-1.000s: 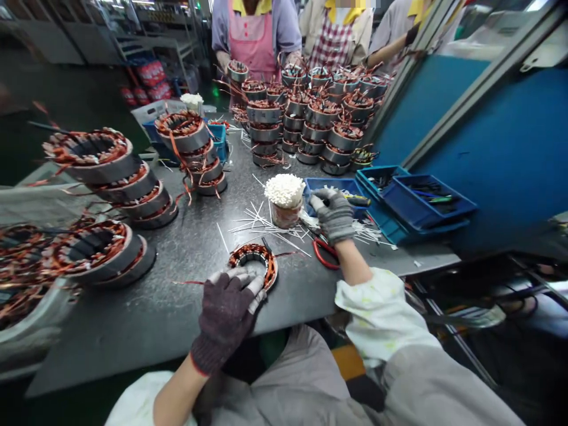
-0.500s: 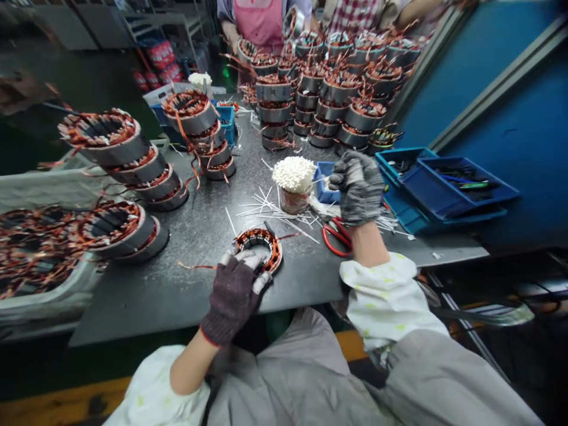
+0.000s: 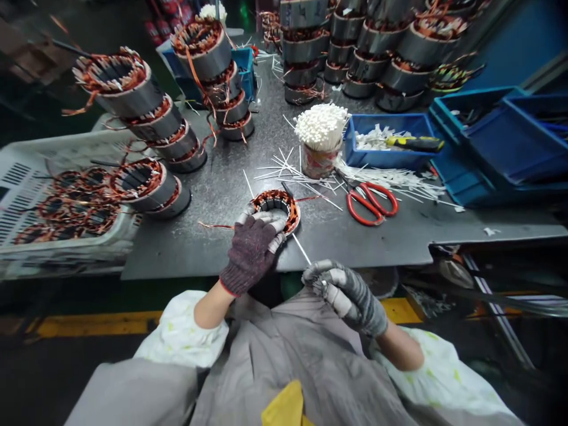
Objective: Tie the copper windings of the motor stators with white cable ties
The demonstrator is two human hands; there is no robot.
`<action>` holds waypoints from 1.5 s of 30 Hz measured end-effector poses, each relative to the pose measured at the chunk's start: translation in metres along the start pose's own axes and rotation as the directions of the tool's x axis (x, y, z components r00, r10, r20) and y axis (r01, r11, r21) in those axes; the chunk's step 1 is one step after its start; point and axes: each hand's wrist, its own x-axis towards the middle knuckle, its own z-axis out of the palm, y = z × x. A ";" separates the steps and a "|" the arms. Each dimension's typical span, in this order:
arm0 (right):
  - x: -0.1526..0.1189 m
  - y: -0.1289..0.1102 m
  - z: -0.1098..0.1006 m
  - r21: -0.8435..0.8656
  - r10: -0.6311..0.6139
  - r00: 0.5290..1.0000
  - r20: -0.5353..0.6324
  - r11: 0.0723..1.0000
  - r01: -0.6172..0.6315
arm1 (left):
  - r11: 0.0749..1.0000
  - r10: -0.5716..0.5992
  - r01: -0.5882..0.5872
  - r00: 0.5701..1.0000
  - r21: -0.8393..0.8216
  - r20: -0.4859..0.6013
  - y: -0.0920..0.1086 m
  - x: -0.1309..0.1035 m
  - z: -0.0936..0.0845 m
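My left hand (image 3: 255, 248), in a dark knitted glove with pale fingertips, is closed on the near side of a motor stator (image 3: 293, 216), a ring with copper windings. Its fingers reach over the rim into the bore, hiding that part. The stator lies flat near the table's front edge, a copper lead sticking out at each side. In front of the edge, my right hand (image 3: 346, 296), gloved in grey, pinches a thin white strip like a cable tie (image 3: 302, 249). The strip's far tip points at the stator's near right side; I cannot tell whether it touches.
A cup (image 3: 320, 160) is packed with white-headed strips, more lying around it. Red-handled scissors (image 3: 371, 203) lie to the right. Behind them, a blue tray (image 3: 390, 157) holds white scraps and a yellow-black tool. Stacked stators (image 3: 151, 118) stand left, beside a white crate (image 3: 26, 154).
My right hand has come back from beside the cup to the table's front edge, with the white strip now pointing at the stator. My left hand stays on the stator. The view has tilted down.
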 end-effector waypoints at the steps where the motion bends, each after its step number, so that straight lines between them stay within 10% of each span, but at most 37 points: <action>1: 0.003 0.003 0.002 0.004 0.005 1.000 -0.004 1.000 -0.005 | 1.000 0.001 -0.001 1.000 0.006 -0.012 0.001 0.000 0.000; 9: 0.061 0.026 0.023 0.170 0.129 0.969 -0.212 0.981 -0.094 | 0.971 -0.234 0.214 0.941 -0.107 -0.245 0.009 0.002 0.010; 14: 0.072 0.020 0.031 0.476 0.576 0.778 -0.252 0.773 -0.418 | 0.956 -0.261 0.203 0.920 -0.213 -0.292 0.012 0.005 0.014; 20: 0.061 0.017 0.027 0.170 0.154 0.949 -0.277 0.979 -0.109 | 0.964 -0.262 0.261 0.918 -0.043 -0.296 0.011 0.001 0.022; 27: 0.055 0.028 0.028 0.228 0.199 0.954 -0.222 0.962 -0.148 | 0.935 -0.347 0.346 0.861 -0.074 -0.371 0.014 -0.001 0.020; 31: 0.050 0.029 0.027 0.155 0.024 0.975 -0.219 0.988 0.010 | 0.975 -0.204 0.219 0.939 0.025 -0.275 0.016 0.003 0.012; 34: 0.053 0.025 0.028 0.193 0.120 0.958 -0.260 0.979 -0.070 | 0.980 -0.197 0.190 0.940 -0.053 -0.280 0.018 0.006 0.011; 39: 0.070 0.017 0.025 0.414 0.523 0.794 -0.309 0.826 -0.383 | 0.962 -0.234 0.171 0.921 -0.214 -0.312 0.015 0.010 0.014; 45: 0.073 0.016 0.024 0.274 0.463 0.824 -0.326 0.880 -0.387 | 0.961 -0.272 0.274 0.901 -0.041 -0.338 0.016 0.007 0.015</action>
